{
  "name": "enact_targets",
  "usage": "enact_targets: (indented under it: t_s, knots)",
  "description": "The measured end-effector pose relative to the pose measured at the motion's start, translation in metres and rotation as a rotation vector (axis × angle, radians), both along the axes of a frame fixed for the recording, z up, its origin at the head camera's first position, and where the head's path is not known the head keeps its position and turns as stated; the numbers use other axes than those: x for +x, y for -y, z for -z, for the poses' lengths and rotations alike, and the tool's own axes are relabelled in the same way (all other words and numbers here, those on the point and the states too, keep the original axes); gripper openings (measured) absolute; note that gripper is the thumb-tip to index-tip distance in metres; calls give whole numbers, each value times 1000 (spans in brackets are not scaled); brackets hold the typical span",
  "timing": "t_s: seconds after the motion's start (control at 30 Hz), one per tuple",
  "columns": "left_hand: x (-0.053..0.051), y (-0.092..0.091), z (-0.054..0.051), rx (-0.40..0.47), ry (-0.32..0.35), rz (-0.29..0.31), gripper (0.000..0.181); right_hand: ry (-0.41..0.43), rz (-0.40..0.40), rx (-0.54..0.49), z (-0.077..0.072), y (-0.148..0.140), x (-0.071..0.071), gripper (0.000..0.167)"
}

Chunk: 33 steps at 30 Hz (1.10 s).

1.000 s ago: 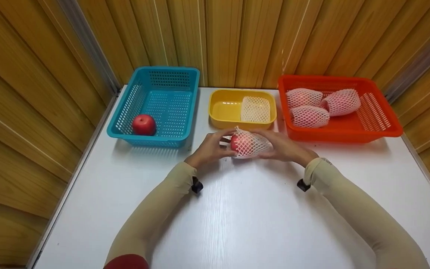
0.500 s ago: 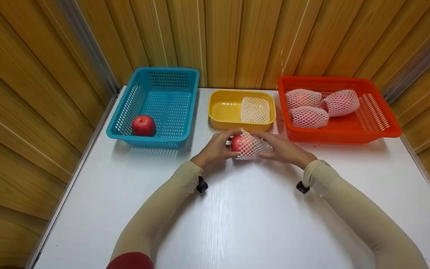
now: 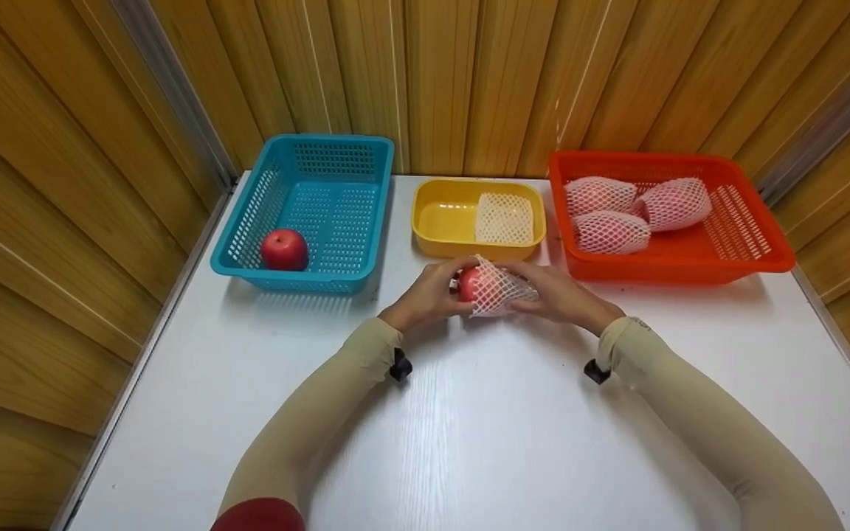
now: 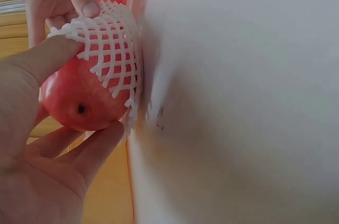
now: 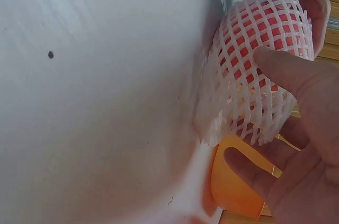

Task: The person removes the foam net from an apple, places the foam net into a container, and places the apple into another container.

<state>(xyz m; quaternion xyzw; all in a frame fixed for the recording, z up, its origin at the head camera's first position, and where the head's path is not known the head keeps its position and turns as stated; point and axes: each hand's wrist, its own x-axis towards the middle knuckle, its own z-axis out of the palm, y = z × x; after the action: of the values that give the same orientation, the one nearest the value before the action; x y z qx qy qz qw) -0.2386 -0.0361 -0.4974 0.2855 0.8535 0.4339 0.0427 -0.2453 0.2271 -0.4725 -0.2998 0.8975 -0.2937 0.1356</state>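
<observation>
A red apple point(image 4: 79, 99) sits partly inside a white foam net sleeve point(image 3: 499, 292), low over the white table in front of the yellow bin. My left hand point(image 3: 429, 296) grips the apple's bare end, thumb on the net's edge and fingers on the opposite side, as the left wrist view shows. From the other end my right hand point(image 3: 561, 293) holds the sleeve, its thumb point(image 5: 280, 68) pressing the netting against the apple. In the right wrist view the sleeve's far end hangs loose past the fruit.
A blue basket point(image 3: 384, 214) at the left holds one bare red apple point(image 3: 284, 249). Behind the hands, a yellow bin point(image 3: 443, 247) contains flat white foam netting point(image 3: 505, 218). A red basket point(image 3: 690, 262) at the right carries three net-covered apples point(image 3: 612, 232). Wood-panelled walls enclose the table point(image 3: 425, 428).
Since a second ago my left hand has shifted slightly right and closer round the apple. The net's opening edge now slants across the fruit. My right hand has hardly moved.
</observation>
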Motion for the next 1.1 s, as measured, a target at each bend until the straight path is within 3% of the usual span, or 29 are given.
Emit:
enact_targets:
  t_s: [0.47, 0.83, 1.1]
  knots:
    - [0, -6, -4, -119, -43, -42, 77, -44, -29, -11, -2, 6, -2, 68]
    - [3, -2, -1, -106, -22, -53, 81, -86, -49, -59, -3, 8, -2, 55]
    - [7, 6, 0, -88, -6, -62, 85, -170, -72, -94, -4, 9, -3, 46]
